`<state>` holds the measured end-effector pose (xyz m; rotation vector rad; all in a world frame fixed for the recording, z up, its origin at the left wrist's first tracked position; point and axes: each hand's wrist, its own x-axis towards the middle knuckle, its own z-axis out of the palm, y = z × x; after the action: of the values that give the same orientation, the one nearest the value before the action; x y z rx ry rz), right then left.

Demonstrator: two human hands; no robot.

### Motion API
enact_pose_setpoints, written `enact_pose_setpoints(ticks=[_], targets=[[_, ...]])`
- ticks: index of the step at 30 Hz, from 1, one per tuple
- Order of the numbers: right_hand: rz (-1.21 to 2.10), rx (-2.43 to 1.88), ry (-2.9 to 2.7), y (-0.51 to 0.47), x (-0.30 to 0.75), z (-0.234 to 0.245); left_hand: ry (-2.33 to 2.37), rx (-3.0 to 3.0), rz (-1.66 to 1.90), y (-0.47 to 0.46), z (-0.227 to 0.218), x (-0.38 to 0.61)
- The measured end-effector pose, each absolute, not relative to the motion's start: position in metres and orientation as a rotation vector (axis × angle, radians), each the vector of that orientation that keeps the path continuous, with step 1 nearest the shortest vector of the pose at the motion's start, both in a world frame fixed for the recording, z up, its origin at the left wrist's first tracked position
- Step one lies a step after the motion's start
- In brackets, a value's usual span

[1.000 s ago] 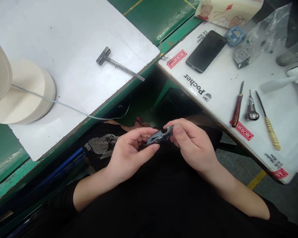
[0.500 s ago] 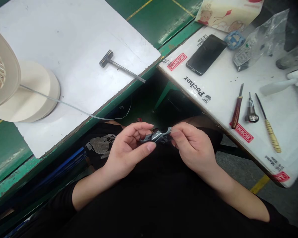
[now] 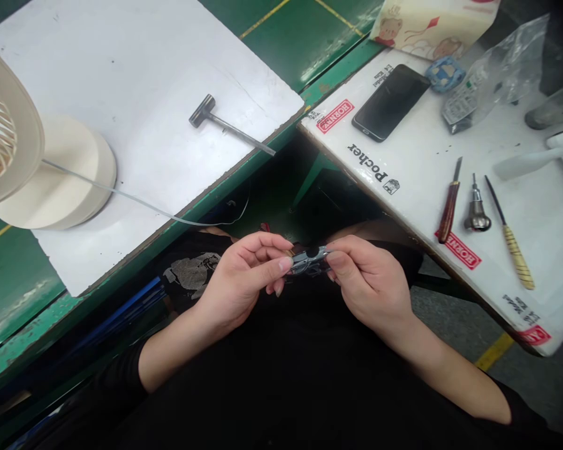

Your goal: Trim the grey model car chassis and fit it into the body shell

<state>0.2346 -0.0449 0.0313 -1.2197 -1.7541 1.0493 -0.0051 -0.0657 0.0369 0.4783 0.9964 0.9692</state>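
Observation:
Above my lap, both hands meet at a small shiny grey-blue part that looks like a model car body (image 3: 308, 260), with a rounded dark cutout in its upper edge. My left hand (image 3: 244, 275) pinches its left end between thumb and fingers, the thumb on top. At the other end, the thumb and forefinger of my right hand (image 3: 373, 275) grip it. My fingertips hide both ends of the part.
On the left table (image 3: 136, 69) lie a small metal hammer (image 3: 232, 129) and a white fan (image 3: 70, 175) with its cable. The right table (image 3: 417, 162) bears a phone (image 3: 390, 103), a knife (image 3: 450, 203), a short-handled tool (image 3: 476, 209), a file (image 3: 511, 244) and a plastic bag (image 3: 497, 78).
My left thumb and fingers have closed onto the left end of the car body, which has turned and shows another side. My right hand keeps its pinch, slightly lower.

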Motion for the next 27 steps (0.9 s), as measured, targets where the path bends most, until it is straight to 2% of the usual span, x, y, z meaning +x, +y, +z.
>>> enact_pose_setpoints(ticks=[8,17,22,27], targets=[[1.08,-1.239,-1.731,-0.046,0.235,0.031,1.008,0.497,0.991,-0.07,0.035,-0.003],[1.289,-1.317,-1.452,-0.033,0.236,0.016,0.81,0.454,0.813,-0.07,0.035,-0.008],[1.421,-1.259,-1.424,-0.025,0.229,0.026,0.872,0.434,0.765,-0.074,0.028,-0.007],[1.409,-1.374,-1.478,-0.025,0.226,0.036,0.923,0.483,0.763,-0.076,0.019,-0.007]])
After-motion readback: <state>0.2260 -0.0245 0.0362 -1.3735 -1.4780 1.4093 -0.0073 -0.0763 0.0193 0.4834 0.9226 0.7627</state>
